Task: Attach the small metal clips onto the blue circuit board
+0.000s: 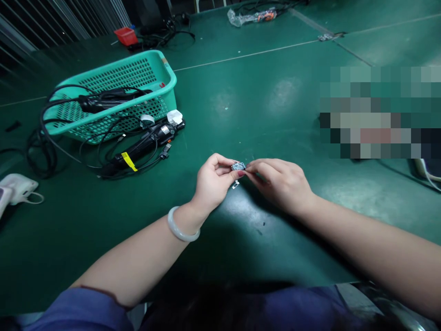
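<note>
Between my two hands, above the green table, is a small blue circuit board (238,166). My left hand (215,179) pinches it between thumb and fingers from the left. The fingertips of my right hand (280,183) are pressed together at the board's right end; whether they grip the board or a tiny part on it is hidden. Just below my left thumb shows a small white, frame-like piece (235,185); I cannot tell whether it hangs from the board or lies on the table.
A teal plastic basket (168,92) with black cabled tools stands at left. In front of it lies a black cylindrical tool (141,149) with cables and a yellow label. A white device (20,188) is at the left edge. A red tray (126,36) and a plastic-wrapped item (253,17) lie farther back.
</note>
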A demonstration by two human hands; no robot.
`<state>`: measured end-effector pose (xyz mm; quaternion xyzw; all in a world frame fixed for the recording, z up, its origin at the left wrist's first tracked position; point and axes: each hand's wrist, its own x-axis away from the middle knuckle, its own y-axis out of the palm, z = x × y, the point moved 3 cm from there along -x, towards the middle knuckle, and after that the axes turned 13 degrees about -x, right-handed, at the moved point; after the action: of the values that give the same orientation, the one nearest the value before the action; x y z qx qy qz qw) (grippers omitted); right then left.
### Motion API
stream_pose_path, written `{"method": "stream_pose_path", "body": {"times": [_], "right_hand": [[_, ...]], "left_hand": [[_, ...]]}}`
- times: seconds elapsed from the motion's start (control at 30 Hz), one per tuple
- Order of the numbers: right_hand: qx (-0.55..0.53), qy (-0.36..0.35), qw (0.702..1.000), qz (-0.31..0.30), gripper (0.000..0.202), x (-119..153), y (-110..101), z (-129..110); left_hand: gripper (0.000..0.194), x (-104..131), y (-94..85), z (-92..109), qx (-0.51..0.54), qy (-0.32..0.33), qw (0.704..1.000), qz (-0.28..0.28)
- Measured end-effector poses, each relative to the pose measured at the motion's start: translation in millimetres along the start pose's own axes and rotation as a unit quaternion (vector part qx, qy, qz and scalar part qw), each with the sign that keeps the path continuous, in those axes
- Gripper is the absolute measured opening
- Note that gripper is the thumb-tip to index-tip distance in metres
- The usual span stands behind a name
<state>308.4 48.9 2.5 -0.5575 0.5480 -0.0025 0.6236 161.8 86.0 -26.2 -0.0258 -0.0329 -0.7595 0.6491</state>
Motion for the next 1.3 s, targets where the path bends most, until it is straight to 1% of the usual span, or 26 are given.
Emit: {"method": "stream_pose_path", "body": {"times": [0.13,0.23,0.37,0.43,0.5,0.53,0.57,0.6,0.7,0.73,0.8,0.9,1.0,1.13,1.2,1.3], "right_hand": [[0.025,-0.027,0.999,-0.021,0.021,1.3,-0.5,-1.7],[0.021,-0.026,0.999,-0.018,0.023,1.6,0.5,0.5],[-0.027,0.013,1.000,-0.008,0.018,0.6,1.1,4.9],[-0.064,0.040,0.997,0.004,0.014,0.0,-0.5,6.0],[-0.095,0.071,0.993,0.017,0.015,-0.2,-2.2,6.5],[-0.108,0.090,0.990,0.014,0.016,-0.2,-2.0,6.8],[-0.122,0.108,0.987,0.000,0.015,0.0,-0.5,7.2],[-0.136,0.124,0.983,-0.027,0.014,0.4,2.5,7.6],[-0.169,0.148,0.964,-0.140,0.018,2.4,16.7,8.4],[-0.169,0.150,0.960,-0.167,0.018,3.1,21.1,8.9],[-0.164,0.155,0.955,-0.195,0.015,3.8,27.1,11.0],[-0.165,0.172,0.952,-0.191,0.016,3.2,28.6,16.2],[-0.190,0.201,0.947,-0.166,0.017,1.8,23.8,22.9],[-0.236,0.243,0.931,-0.132,0.018,1.0,17.2,31.6],[-0.249,0.249,0.928,-0.119,0.018,0.9,15.5,33.8],[-0.262,0.237,0.929,-0.105,0.018,0.3,13.7,33.5]], "left_hand": [[0.036,1.8,1.5,1.2,0.001,0.012,1.000,0.001],[0.038,1.7,2.6,-0.4,0.020,-0.002,1.000,-0.012],[0.041,-0.3,3.1,-4.5,0.078,-0.034,0.996,-0.029],[0.040,-1.4,2.0,-5.8,0.104,-0.049,0.993,-0.019],[0.035,-2.4,0.4,-6.0,0.121,-0.062,0.991,0.000],[0.033,-2.8,-0.5,-5.6,0.126,-0.065,0.990,0.011],[0.030,-3.2,-1.5,-5.0,0.130,-0.065,0.989,0.023],[0.027,-3.5,-2.2,-4.4,0.131,-0.064,0.989,0.035],[0.021,-4.0,-3.3,-2.9,0.128,-0.062,0.988,0.061],[0.019,-4.0,-3.2,-2.5,0.126,-0.062,0.988,0.064],[0.017,-3.8,-2.6,-1.8,0.124,-0.062,0.988,0.065],[0.015,-3.5,-2.1,-1.3,0.122,-0.062,0.989,0.062],[0.015,-3.4,-2.5,-1.8,0.119,-0.062,0.990,0.054],[0.019,-4.0,-3.2,-3.2,0.112,-0.058,0.991,0.043],[0.020,-4.3,-3.1,-3.6,0.108,-0.055,0.992,0.040],[0.020,-4.6,-2.6,-4.0,0.106,-0.052,0.992,0.038]]}}
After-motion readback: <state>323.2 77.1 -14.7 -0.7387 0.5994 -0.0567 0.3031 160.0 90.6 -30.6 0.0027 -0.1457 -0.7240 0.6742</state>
